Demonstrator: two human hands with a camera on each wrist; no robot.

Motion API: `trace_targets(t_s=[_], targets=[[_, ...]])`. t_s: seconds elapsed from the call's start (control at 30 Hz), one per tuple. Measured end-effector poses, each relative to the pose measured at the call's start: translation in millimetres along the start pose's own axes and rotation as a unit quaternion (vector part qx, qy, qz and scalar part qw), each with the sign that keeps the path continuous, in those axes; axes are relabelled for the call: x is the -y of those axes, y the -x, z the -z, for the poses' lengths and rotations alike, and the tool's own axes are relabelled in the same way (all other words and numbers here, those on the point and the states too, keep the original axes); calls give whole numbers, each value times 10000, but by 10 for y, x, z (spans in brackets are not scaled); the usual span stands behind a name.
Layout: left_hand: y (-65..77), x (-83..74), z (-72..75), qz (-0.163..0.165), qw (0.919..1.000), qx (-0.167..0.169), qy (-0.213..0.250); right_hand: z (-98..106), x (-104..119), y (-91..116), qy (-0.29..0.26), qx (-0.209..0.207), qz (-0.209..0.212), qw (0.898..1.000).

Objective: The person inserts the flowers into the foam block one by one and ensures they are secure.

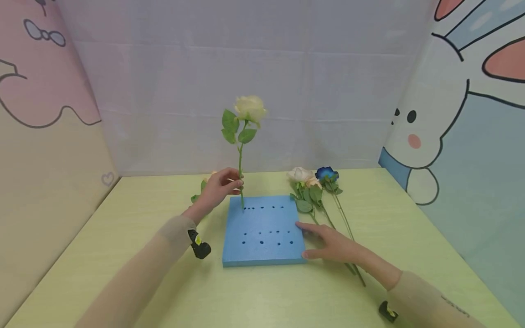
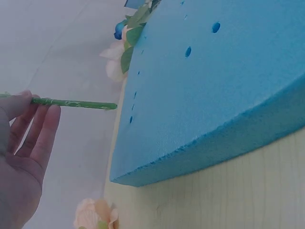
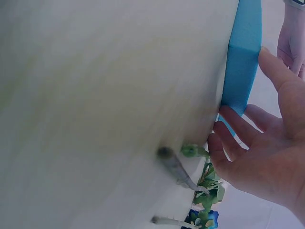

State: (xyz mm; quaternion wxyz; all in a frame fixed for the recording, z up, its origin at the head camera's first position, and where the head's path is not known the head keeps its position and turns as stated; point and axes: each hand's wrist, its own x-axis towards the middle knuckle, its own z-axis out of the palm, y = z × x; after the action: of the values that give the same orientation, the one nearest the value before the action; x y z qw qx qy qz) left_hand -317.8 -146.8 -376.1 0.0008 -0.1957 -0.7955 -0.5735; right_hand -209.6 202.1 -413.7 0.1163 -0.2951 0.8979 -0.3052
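My left hand (image 1: 224,186) pinches the green stem of a pale yellow-white rose (image 1: 250,108), held upright with its bloom high above the table. In the left wrist view the stem's cut end (image 2: 107,105) points at the holed face of a blue foam block (image 1: 262,221), close to its far row of holes. My right hand (image 1: 330,242) rests against the block's right side with spread fingers, thumb near the front corner. The right wrist view shows those fingertips (image 3: 224,110) along the block's edge.
Right of the block lie a white rose (image 1: 300,175), a peach rose (image 1: 313,182) and a blue rose (image 1: 326,173), stems toward the front. Another peach flower (image 2: 93,214) lies left of the block, partly behind my left hand. A white curtain (image 1: 197,82) hangs behind the table.
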Motion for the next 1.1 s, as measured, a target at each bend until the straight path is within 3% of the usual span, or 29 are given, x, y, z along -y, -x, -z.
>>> trace_targets(t_s=[0.17, 0.37, 1.1], targets=[[-16, 35, -24, 73, 9999, -135, -9, -1, -3, 0, 17, -9, 38, 10000], [-27, 63, -74, -65, 9994, -336, 70, 2, -18, -1, 42, -36, 50, 10000], [-25, 178, -232, -133, 9990, -427, -3, -3, -35, -1, 6, -15, 102, 9999]])
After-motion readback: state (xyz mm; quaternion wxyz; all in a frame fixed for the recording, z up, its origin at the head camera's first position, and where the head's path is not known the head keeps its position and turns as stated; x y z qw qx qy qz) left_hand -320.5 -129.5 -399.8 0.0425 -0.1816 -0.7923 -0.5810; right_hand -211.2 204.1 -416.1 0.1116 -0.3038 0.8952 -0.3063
